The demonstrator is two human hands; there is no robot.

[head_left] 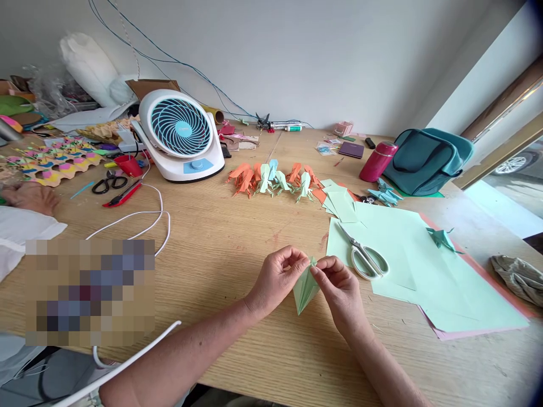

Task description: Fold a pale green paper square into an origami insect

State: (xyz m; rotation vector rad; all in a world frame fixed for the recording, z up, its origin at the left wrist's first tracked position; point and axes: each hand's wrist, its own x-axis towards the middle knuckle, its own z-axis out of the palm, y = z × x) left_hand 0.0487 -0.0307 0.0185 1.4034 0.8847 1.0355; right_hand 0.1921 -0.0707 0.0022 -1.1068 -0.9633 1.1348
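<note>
Between my two hands is a pale green piece of folded paper point(306, 293), narrow and kite-shaped, with its point toward me. My left hand point(278, 277) pinches its upper left edge between thumb and forefinger. On the upper right edge, my right hand point(339, 285) does the same. The fingertips of both hands nearly meet at its top, and they hide part of the folds. White-handled scissors point(368, 261) lie just right of my right hand, resting on large pale green paper sheets point(428, 271).
Folded paper figures point(265, 178) in orange, green and blue stand in a row beyond my hands. A white fan point(180, 138) is behind, left of them. To the right are a pink bottle point(379, 161) and a teal bag point(428, 161). Another person's hand point(31, 198) rests at far left.
</note>
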